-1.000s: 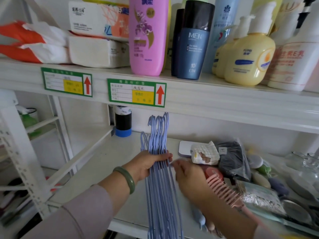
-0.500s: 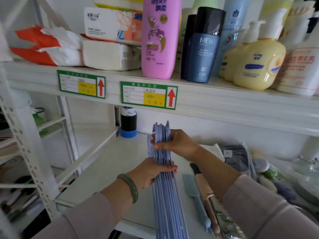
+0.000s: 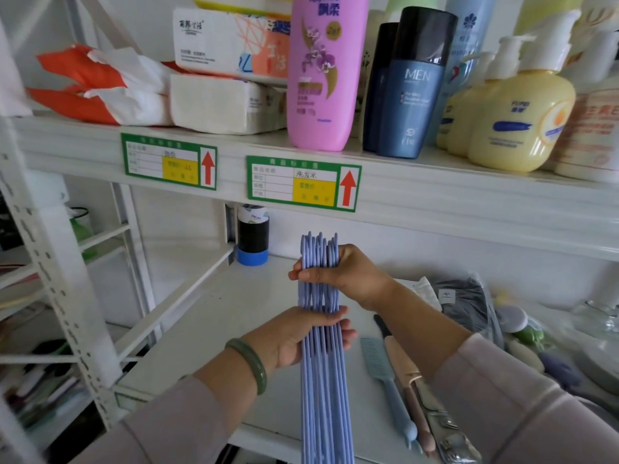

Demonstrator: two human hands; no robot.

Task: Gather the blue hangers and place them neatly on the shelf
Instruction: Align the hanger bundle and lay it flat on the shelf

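A stack of several light blue hangers [image 3: 326,390] stands edge-on in the middle of the view, hooks pointing up toward the back wall, above the white lower shelf [image 3: 227,316]. My left hand [image 3: 298,336], with a green bangle on the wrist, grips the stack around its middle from the left. My right hand [image 3: 341,272] is closed over the stack higher up, just below the hooks, with fingers wrapped across the front. The lower ends of the hangers run out of the bottom of the frame.
A black and blue tape roll [image 3: 253,236] stands at the shelf's back left. Combs [image 3: 385,370] and a dark bag [image 3: 465,303] lie right of the hangers. On the upper shelf stand a pink bottle [image 3: 323,72], a navy bottle [image 3: 412,85], yellow pump bottles and tissue packs.
One second ago my right hand was low beside the stack. It rose and closed over the hangers near the hooks, which are now pressed together. My left hand kept its grip.
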